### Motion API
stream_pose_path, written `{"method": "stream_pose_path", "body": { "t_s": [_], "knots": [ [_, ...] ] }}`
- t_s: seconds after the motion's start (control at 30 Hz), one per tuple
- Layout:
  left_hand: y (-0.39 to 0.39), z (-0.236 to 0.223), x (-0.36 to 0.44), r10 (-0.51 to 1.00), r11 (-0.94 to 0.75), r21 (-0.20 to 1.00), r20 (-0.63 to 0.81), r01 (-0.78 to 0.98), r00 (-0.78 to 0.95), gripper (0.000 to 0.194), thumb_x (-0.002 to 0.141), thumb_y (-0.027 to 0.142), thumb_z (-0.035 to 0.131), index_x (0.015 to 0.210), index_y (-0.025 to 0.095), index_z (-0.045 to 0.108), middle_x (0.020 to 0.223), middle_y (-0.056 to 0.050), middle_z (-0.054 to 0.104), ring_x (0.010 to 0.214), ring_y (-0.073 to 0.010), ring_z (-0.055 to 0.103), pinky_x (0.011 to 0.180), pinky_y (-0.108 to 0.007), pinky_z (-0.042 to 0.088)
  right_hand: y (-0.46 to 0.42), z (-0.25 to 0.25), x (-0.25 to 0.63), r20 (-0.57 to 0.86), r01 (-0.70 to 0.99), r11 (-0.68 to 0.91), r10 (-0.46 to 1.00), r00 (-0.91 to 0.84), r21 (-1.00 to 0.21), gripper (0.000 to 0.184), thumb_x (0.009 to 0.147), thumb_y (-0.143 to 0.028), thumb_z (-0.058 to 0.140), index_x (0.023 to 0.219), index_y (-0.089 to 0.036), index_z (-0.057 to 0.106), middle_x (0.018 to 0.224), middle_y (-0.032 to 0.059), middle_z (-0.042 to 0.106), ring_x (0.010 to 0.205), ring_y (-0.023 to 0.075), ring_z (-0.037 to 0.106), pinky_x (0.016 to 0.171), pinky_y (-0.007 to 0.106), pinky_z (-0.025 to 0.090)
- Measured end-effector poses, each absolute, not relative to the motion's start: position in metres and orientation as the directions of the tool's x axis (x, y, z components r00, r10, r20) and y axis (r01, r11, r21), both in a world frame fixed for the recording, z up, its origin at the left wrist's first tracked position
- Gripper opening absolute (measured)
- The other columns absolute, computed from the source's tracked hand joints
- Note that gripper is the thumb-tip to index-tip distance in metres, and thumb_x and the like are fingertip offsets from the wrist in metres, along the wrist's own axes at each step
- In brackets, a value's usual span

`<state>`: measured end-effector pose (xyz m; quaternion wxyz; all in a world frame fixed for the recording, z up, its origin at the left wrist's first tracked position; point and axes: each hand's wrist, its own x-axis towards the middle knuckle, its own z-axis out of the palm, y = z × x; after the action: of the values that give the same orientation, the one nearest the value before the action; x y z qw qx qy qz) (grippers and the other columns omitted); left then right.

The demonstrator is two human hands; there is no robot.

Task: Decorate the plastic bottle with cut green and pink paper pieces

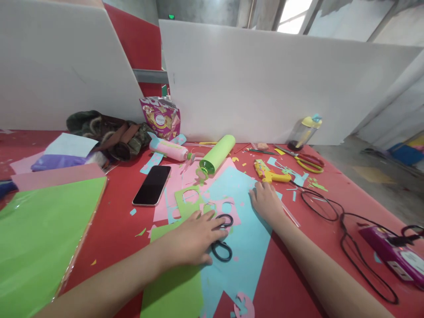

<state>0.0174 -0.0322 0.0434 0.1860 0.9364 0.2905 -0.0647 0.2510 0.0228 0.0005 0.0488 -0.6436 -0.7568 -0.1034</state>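
My left hand [194,237] lies with spread fingers over black-handled scissors [222,251]. Both scissor loops stick out past the fingertips, and the blades are hidden. Below that hand is green paper [172,287], overlapping a light blue sheet [243,265]. My right hand [266,202] rests flat on the blue sheet's right edge, fingers stretched forward and holding nothing visible. Just beyond it lies a yellow glue gun [271,176]. A green sheet with cut-out holes [181,201] and pink scraps lie ahead of my left hand. Farther back is a green paper-covered cylinder [218,154].
A phone [152,185] and a pink wrapped tube [168,149] lie left of centre. Packed green paper [49,234] covers the left side. At right are red-and-yellow-handled scissors [309,162], a bottle [304,132], a black cable [344,225] and a purple power strip [391,254].
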Motion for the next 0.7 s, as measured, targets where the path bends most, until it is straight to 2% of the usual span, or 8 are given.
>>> {"method": "stream_pose_path", "body": {
  "t_s": [0.1,0.23,0.37,0.5,0.6,0.7],
  "knots": [
    [-0.034,0.043,0.019,0.539,-0.760,0.282,-0.229,0.585,0.811,0.065,0.068,0.030,0.064,0.125,0.027,0.035,0.138,-0.004,0.032,0.122,-0.0331,0.029,0.095,-0.053,0.028,0.025,0.005,0.256,0.185,0.991,-0.031,0.983,0.007,0.127,0.027,0.083,-0.026,0.038,0.092,-0.007,0.054,0.090,0.0186,0.055,0.086,0.0284,0.050,0.072,0.039,0.039],
    [-0.037,0.043,0.021,0.545,-0.774,0.254,-0.201,0.580,0.814,0.054,0.072,0.026,0.061,0.122,0.024,0.039,0.133,-0.006,0.038,0.118,-0.0307,0.034,0.096,-0.050,0.028,0.027,0.012,0.261,0.170,0.973,-0.209,0.967,0.190,0.102,0.035,0.082,-0.033,0.039,0.100,-0.006,0.052,0.095,0.0210,0.055,0.090,0.0327,0.051,0.065,0.040,0.040],
    [-0.039,0.044,0.023,0.558,-0.774,0.231,-0.190,0.589,0.808,0.045,0.074,0.027,0.058,0.117,0.022,0.043,0.128,-0.008,0.044,0.114,-0.0295,0.038,0.093,-0.047,0.032,0.028,0.015,0.266,0.144,0.966,-0.247,0.962,0.234,0.080,0.043,0.080,-0.039,0.041,0.100,-0.003,0.052,0.096,0.0231,0.057,0.093,0.0338,0.051,0.070,0.042,0.039],
    [-0.040,0.045,0.023,0.553,-0.797,0.178,-0.170,0.577,0.816,0.033,0.077,0.021,0.052,0.110,0.017,0.047,0.123,-0.009,0.048,0.109,-0.0273,0.042,0.093,-0.046,0.031,0.030,0.016,0.270,0.085,0.966,-0.256,0.964,0.252,0.042,0.043,0.079,-0.044,0.041,0.092,-0.005,0.055,0.089,0.0212,0.060,0.093,0.0337,0.052,0.071,0.041,0.039],
    [-0.039,0.047,0.023,0.557,-0.804,0.152,-0.148,0.575,0.817,0.026,0.078,0.018,0.050,0.103,0.015,0.051,0.117,-0.010,0.050,0.104,-0.0254,0.046,0.092,-0.044,0.032,0.033,0.018,0.275,0.075,0.970,-0.226,0.970,0.232,-0.086,0.033,0.074,-0.040,0.046,0.083,-0.010,0.056,0.087,0.0174,0.060,0.088,0.0303,0.054,0.069,0.037,0.039],
    [-0.037,0.048,0.024,0.566,-0.802,0.131,-0.150,0.583,0.811,0.020,0.077,0.021,0.053,0.097,0.015,0.054,0.110,-0.009,0.053,0.099,-0.0246,0.048,0.088,-0.041,0.034,0.036,0.023,0.282,0.072,0.962,-0.176,0.978,0.194,-0.210,0.018,0.070,-0.031,0.049,0.074,-0.015,0.056,0.075,0.0080,0.061,0.076,0.0221,0.056,0.063,0.029,0.040]
  ]
}}
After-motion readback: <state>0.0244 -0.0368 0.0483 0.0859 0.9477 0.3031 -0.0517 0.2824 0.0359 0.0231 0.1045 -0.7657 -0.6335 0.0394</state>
